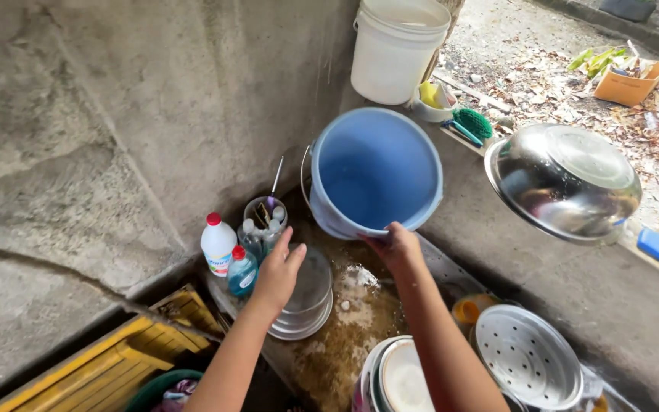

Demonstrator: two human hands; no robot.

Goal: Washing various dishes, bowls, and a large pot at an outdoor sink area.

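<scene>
Head view: the right hand (397, 248) grips the near rim of a blue plastic bucket (375, 172), which is tilted toward the camera on the wet concrete ledge (345, 336), its smooth inside showing and a wire handle at its left side. The left hand (280, 271) hangs open, fingers spread, holding nothing, just above a stack of steel plates (306, 301). A white bucket (397, 46) stands behind.

blue bucket (375, 172) | white bucket (397, 47) | green brush (473, 122) | yellow crate (108, 366) | silver bowl (564, 181)
</scene>
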